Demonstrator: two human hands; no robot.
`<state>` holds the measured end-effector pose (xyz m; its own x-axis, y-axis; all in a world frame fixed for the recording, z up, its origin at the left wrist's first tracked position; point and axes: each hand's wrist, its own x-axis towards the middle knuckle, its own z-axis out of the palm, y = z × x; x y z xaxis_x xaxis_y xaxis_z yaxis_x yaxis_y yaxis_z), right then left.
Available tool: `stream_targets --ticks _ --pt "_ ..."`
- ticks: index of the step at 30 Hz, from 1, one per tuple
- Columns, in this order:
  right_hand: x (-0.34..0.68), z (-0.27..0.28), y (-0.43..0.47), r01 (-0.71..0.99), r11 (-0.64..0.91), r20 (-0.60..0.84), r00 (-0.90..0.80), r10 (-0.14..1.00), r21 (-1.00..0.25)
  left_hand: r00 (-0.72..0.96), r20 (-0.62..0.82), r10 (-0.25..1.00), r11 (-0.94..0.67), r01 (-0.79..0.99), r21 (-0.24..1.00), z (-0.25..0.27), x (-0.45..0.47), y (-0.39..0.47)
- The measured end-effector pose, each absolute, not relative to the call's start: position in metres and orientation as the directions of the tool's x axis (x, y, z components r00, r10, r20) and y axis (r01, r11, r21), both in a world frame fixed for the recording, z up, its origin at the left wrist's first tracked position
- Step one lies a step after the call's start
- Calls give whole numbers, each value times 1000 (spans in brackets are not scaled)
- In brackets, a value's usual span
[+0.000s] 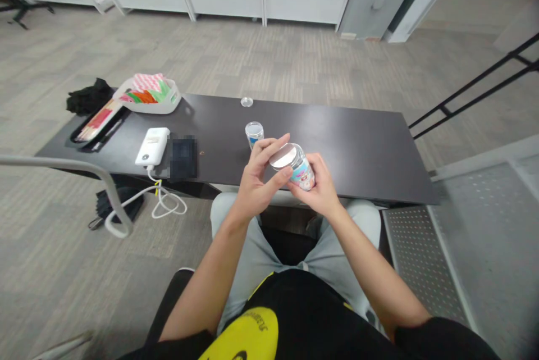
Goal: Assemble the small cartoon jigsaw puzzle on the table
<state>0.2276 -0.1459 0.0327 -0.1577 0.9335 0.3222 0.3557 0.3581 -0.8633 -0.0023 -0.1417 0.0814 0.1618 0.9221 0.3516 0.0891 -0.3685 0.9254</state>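
Note:
In the head view, my right hand (316, 183) wraps around a small clear jar (304, 176) with a colourful pink and blue label, tilted above the table's near edge. My left hand (261, 176) grips a round silver-white lid (283, 156) between fingers and thumb. The lid lies at the jar's mouth, shifted to the left of it; whether they touch, I cannot tell. Just beyond my left fingers a second clear jar (254, 128) with a blue label stands upright, partly hidden by that hand. Farther back lies another round silver lid (246, 102).
The dark table (357, 135) holds a white basket (170, 103) of colourful packets, a black tray (90, 134), a white power bank (152, 146) with a cable (168, 203), and a dark flat object (183, 158). A grey metal tube (84, 164) crosses at left.

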Motion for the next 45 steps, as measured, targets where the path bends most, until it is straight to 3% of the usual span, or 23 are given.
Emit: stream_targets --ticks 11,19,27,29,32,35,37,39,41,43,45 --pt "232 50 -184 361 354 343 -98 934 -863 165 397 903 -417 114 902 88 18 -172" --pt "236 51 -191 230 201 153 -208 966 -952 235 348 907 -372 63 926 82 12 -162" --pt "201 48 -189 191 261 210 -248 946 -946 35 230 973 -230 -5 973 84 11 -180" --pt "198 51 -183 134 189 138 -319 938 -973 8 202 979 -200 -99 975 87 8 -182" --pt "197 45 -173 -26 -80 -45 -640 767 -996 265 220 939 -138 -295 945 90 -9 -171" --pt "195 32 -167 -117 -282 -59 -836 546 -952 539 286 792 -111 -334 936 92 -30 -155" --pt "191 26 -168 -148 -299 -57 -813 579 -943 590 300 750 -140 -302 943 93 -40 -148" --pt "187 25 -169 -137 -216 -57 -706 706 -967 518 292 804 -182 -253 950 90 -41 -148" --pt "184 26 -169 -65 -84 -33 -563 826 -994 308 242 920 -172 -236 956 84 -34 -152" --pt "183 27 -166 19 -13 -20 -488 873 -1000 97 133 986 -99 -297 950 75 -23 -158" --pt "184 25 -161 35 -30 -44 -520 853 -999 41 86 995 -67 -331 941 68 -16 -163"
